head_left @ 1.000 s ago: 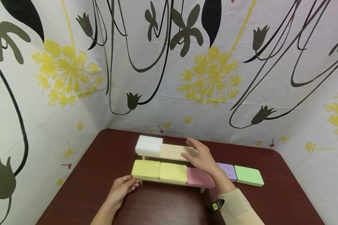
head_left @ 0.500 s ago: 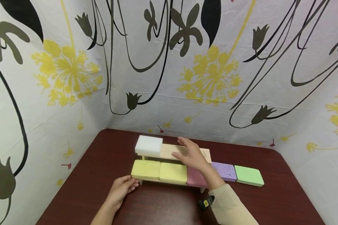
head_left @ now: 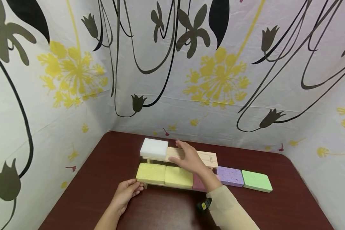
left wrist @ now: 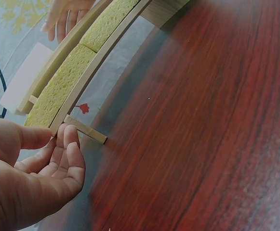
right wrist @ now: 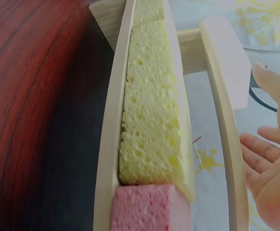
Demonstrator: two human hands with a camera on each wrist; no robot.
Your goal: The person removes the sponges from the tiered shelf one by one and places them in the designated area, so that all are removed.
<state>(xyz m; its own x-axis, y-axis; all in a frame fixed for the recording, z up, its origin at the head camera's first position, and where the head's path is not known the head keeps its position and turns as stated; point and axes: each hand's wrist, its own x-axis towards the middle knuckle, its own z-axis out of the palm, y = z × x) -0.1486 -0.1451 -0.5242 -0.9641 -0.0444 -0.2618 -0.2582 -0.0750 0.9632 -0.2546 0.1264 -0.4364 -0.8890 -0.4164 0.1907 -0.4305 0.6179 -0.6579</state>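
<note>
Right hand (head_left: 188,159) shifted left | its fingers (head_left: 184,147) spread, white block (head_left: 154,148) just left of them | left hand (head_left: 125,193) pinching front shelf (right wrist: 112,120)

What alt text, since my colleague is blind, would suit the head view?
The left hand holds one end of a wooden stand bearing two yellow sponges and a pink one; the open right hand hovers near a white block on a second stand behind. A purple sponge and a green one lie farther right.
</note>
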